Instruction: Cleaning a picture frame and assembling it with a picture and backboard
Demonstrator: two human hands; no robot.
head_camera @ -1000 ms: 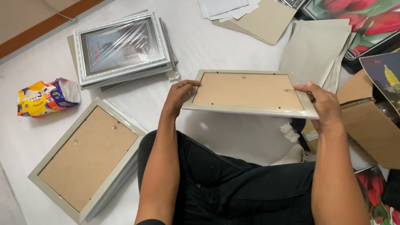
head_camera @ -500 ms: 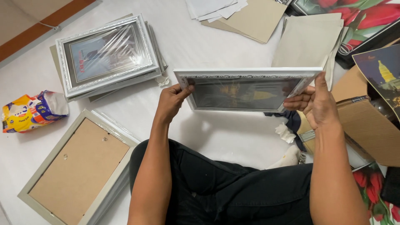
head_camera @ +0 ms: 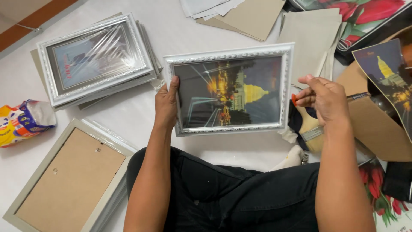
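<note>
So the silver picture frame [head_camera: 229,88] is face up in the middle of the shot, held over the white floor [head_camera: 141,107] just above the person's lap, with a night-time city print with a lit dome showing through the glass. Left hand [head_camera: 166,102] is clamped on the frame's left edge, thumb on the front of the moulding. Right hand [head_camera: 324,96] is just off the right edge, fingers loosely curled and half open; can't tell for sure if it's touching the frame at all.

Lots of clutter around it. Upper left there's a stack of frames wrapped in plastic film [head_camera: 96,58], and lower left another frame lying face down [head_camera: 68,178] with its brown backing board up. Far left edge, a yellow and blue tissue pack [head_camera: 23,122]. Along the top, loose sheets of grey card [head_camera: 249,15], with more piled behind the held frame's right side. Right under the right hand sits a paintbrush [head_camera: 310,126] with an orange-tipped handle, partly hidden by the wrist. To the far right, an open cardboard box [head_camera: 373,124] with a loose print of the same dome scene [head_camera: 386,71] leaning on it, and tulip pictures [head_camera: 360,10] in the upper right corner.
</note>
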